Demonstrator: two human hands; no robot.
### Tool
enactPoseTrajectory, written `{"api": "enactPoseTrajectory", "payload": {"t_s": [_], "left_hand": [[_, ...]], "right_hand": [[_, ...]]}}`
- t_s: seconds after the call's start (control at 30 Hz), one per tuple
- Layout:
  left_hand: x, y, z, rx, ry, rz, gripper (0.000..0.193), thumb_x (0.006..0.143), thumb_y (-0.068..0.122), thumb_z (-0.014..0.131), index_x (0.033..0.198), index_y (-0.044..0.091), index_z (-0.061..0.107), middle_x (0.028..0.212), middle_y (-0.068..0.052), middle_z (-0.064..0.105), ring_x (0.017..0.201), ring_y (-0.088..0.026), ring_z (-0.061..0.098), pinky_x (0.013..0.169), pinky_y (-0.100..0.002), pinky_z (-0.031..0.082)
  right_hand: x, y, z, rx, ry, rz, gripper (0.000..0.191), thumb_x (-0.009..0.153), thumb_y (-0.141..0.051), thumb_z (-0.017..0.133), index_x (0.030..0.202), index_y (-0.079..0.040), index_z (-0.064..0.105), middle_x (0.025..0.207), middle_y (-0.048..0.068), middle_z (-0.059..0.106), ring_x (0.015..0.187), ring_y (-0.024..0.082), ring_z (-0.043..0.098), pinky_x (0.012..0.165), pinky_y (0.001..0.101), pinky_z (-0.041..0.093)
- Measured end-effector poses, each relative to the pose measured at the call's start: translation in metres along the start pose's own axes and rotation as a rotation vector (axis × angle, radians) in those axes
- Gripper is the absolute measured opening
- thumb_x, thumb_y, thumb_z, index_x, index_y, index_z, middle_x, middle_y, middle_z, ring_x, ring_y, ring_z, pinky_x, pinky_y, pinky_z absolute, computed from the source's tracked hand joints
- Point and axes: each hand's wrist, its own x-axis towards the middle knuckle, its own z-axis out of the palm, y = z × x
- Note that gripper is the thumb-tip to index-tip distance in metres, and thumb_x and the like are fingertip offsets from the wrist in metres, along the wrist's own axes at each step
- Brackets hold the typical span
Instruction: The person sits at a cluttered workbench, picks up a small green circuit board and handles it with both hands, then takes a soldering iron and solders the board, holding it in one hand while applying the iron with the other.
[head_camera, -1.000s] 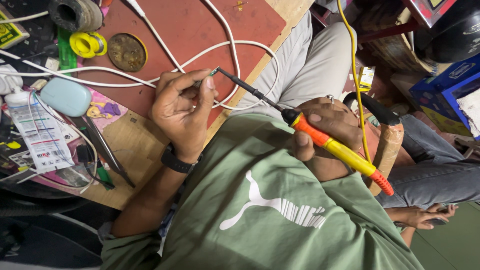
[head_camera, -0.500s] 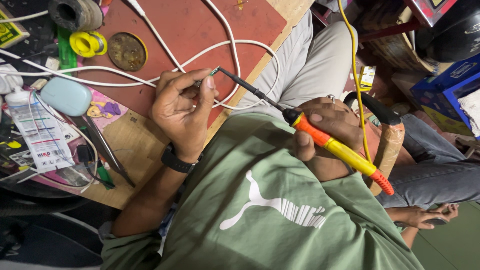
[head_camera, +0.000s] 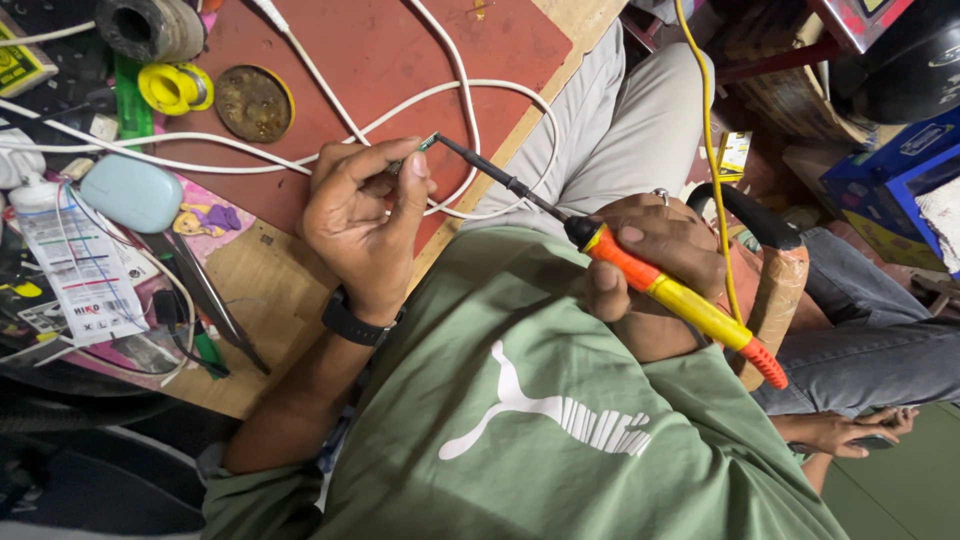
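Looking down, largest first: your green shirt (head_camera: 560, 430) fills the lower middle, the workbench (head_camera: 270, 300) with its red mat (head_camera: 400, 50) lies beyond it.
Right hand: your right hand (head_camera: 655, 270) is wrapped firmly round the orange-and-yellow soldering iron (head_camera: 670, 295), thumb on top.
Iron's axis: its long line runs from the orange butt at lower right up-left to the dark tip, which meets the small part at your other hand.
Left hand: your left hand (head_camera: 365, 225) is curled narrow, thumb and forefinger pinching a tiny greenish part (head_camera: 425, 143) above the mat's edge.
Nearer hand: the left holds the part; the right sits well back along the iron.
White cable (head_camera: 470, 100): loops on the mat just behind the tip.
Hard to tell: the part is mostly hidden by your fingers; whether tip and part actually touch is unclear.
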Motion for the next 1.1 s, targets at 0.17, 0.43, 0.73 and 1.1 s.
{"api": "enactPoseTrajectory", "payload": {"t_s": [0.17, 0.43, 0.73, 1.1], "left_hand": [[-0.001, 0.001, 0.001, 0.003, -0.003, 0.001, 0.015, 0.105, -0.012, 0.068, 0.120, -0.008, 0.068, 0.116, -0.005, 0.054, 0.092, -0.012, 0.069, 0.082, -0.026, 0.066], [-0.001, 0.000, 0.001, -0.016, 0.004, -0.010, 0.015, 0.106, -0.012, 0.068, 0.121, -0.008, 0.068, 0.112, -0.004, 0.055, 0.091, -0.012, 0.069, 0.081, -0.025, 0.065], [0.000, 0.001, 0.000, -0.010, 0.011, -0.043, 0.014, 0.107, -0.008, 0.068, 0.121, -0.006, 0.068, 0.110, -0.004, 0.058, 0.086, -0.011, 0.071, 0.077, -0.024, 0.063], [-0.001, 0.001, 0.000, -0.045, 0.018, -0.069, 0.014, 0.107, -0.007, 0.068, 0.121, -0.007, 0.068, 0.107, -0.003, 0.058, 0.085, -0.011, 0.071, 0.078, -0.024, 0.063]], "right_hand": [[0.014, 0.007, 0.012, 0.013, 0.201, -0.116, 0.033, 0.095, -0.011, 0.069, 0.114, 0.000, 0.044, 0.088, 0.017, 0.065, 0.068, 0.026, 0.069, 0.064, 0.0354, 0.059], [-0.010, 0.004, -0.002, -0.033, 0.066, 0.007, 0.033, 0.098, -0.013, 0.069, 0.115, -0.001, 0.043, 0.089, 0.016, 0.067, 0.070, 0.027, 0.071, 0.066, 0.0350, 0.058], [-0.006, 0.015, 0.005, 0.045, 0.193, -0.113, 0.032, 0.093, -0.011, 0.069, 0.111, 0.003, 0.047, 0.080, 0.018, 0.064, 0.067, 0.028, 0.071, 0.065, 0.0362, 0.061], [-0.001, 0.035, 0.022, 0.053, 0.424, -0.431, 0.076, 0.085, -0.002, 0.068, 0.146, -0.022, 0.028, 0.089, 0.020, 0.062, 0.060, 0.027, 0.067, 0.055, 0.0369, 0.059]]}}
